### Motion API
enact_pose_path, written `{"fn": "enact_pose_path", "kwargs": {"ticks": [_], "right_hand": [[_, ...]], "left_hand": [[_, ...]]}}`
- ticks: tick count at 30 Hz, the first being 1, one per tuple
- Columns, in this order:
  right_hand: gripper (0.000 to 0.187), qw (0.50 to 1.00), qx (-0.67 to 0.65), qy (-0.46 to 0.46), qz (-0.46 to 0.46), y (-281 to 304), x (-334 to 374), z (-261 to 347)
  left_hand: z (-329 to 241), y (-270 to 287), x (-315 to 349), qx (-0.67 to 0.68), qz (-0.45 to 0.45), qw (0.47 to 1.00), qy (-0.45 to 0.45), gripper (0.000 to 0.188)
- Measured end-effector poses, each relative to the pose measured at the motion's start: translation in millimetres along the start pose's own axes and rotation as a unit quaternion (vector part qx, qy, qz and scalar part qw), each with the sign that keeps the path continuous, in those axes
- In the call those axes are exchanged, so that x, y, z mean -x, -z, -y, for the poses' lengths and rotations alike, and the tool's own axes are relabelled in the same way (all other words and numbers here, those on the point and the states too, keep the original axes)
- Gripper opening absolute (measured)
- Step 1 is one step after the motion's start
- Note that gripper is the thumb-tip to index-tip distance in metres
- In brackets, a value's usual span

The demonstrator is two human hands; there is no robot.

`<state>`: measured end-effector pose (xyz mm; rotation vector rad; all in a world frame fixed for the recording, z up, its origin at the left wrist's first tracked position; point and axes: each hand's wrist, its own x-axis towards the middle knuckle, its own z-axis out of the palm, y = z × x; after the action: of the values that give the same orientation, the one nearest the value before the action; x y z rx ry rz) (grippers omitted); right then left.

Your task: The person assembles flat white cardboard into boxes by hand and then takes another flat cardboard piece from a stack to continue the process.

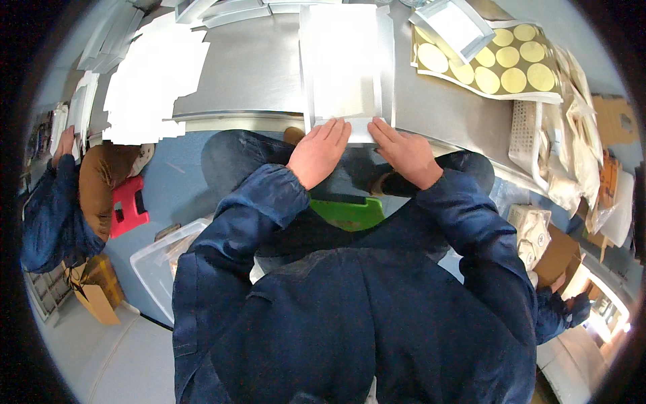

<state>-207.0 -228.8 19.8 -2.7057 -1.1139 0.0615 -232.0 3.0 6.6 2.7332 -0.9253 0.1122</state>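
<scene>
A white cardboard box (342,64) with raised sides lies lengthwise in front of me on the metal table, its near end at the front edge. My left hand (319,153) and my right hand (408,156) grip that near end wall, one toward each corner. The fingers of both hands are pressed together over the folded cardboard, with a small gap between the hands. Their undersides are hidden.
Flat white cardboard sheets (151,81) are stacked at left. A sheet of round gold stickers (501,67) lies at right, under an open small box (457,30). Beside it stands a white basket (525,135). Co-workers sit at both sides; a red stool (129,209) stands left.
</scene>
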Motion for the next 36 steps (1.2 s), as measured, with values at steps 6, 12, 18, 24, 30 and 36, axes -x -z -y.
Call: {"fn": "enact_pose_path", "kwargs": {"ticks": [6, 12, 18, 24, 30, 36], "right_hand": [[0.042, 0.998, 0.034, 0.035, -0.031, -8, 7, -2], [0.038, 0.999, 0.021, 0.04, -0.021, -6, 3, -5], [0.035, 0.996, -0.033, 0.073, -0.043, -11, 10, -9], [0.019, 0.995, 0.018, 0.017, 0.099, -16, 10, -4], [0.011, 0.997, -0.059, -0.006, 0.053, 38, -33, 0], [0.008, 0.951, 0.114, 0.28, 0.066, 28, -85, -32]], "left_hand": [[-4, 7, -5, -0.019, -0.039, 0.998, -0.049, 0.043], [-1, 2, 0, 0.039, -0.022, 0.998, -0.042, 0.044], [-1, 5, -3, 0.035, -0.009, 0.998, -0.043, 0.038], [-7, 1, -4, 0.051, 0.025, 0.997, -0.047, 0.02], [-24, -21, -11, 0.064, -0.016, 0.996, -0.053, 0.018], [-31, -18, -21, 0.086, 0.033, 0.996, -0.017, 0.022]]}}
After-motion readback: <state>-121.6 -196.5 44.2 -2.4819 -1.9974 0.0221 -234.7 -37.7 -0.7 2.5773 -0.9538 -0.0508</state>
